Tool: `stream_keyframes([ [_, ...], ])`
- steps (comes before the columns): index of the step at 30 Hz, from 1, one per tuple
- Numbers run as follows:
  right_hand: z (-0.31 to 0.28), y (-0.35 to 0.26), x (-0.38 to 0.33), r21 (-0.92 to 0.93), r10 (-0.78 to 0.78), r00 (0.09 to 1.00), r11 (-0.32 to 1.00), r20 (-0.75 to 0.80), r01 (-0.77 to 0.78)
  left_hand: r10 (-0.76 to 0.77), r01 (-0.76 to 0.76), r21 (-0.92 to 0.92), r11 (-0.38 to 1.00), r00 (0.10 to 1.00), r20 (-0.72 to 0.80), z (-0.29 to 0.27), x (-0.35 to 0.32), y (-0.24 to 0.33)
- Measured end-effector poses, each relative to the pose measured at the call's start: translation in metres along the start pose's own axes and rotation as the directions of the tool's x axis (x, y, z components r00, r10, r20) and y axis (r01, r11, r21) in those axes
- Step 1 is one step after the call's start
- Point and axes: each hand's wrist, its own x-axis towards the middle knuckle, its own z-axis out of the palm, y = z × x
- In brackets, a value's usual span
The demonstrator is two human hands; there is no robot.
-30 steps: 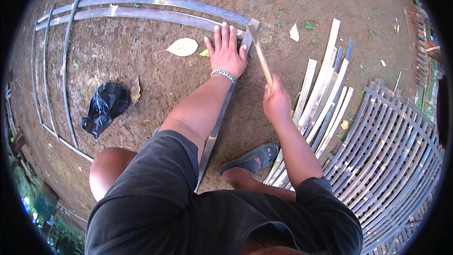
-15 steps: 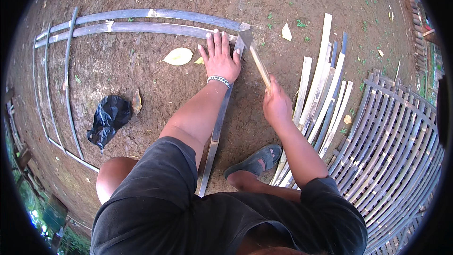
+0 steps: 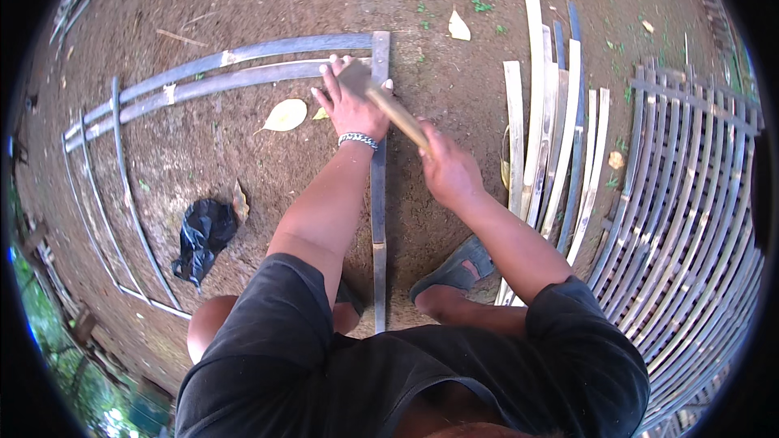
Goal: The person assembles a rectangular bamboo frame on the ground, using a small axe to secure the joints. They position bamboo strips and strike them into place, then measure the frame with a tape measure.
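Head view: the right hand [image 3: 449, 169] has swung its wooden-handled tool [image 3: 389, 105] over the left hand [image 3: 350, 104].

Soft daylight, sharp centre — fisheye-bent, dark rim.

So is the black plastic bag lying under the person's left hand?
No, the black bag lies apart on the dirt, while the left hand presses on the bamboo strips.

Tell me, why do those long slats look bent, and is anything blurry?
Head view: the fisheye lens bows the grey slats and the woven panel toward the dark round rim; the wooden handle in the right hand looks slightly motion-smeared; light is soft, shadows faint.
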Motion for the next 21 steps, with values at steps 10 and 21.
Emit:
stream_keyframes([
  [10, 0.008, 0.009, -0.007, 0.135, 0.117, 0.992, 0.983, 0.052, -0.123, -0.076, 0.065, 0.116, 0.991, 0.992, 0.1, -0.01, 0.004, 0.011],
  [21, 0.017, 0.051, -0.021, 0.272, 0.457, 0.884, 0.867, -0.099, -0.417, -0.018, 0.018, -0.008, 1.0, 0.997, -0.071, 0.002, 0.0, 0.007],
])
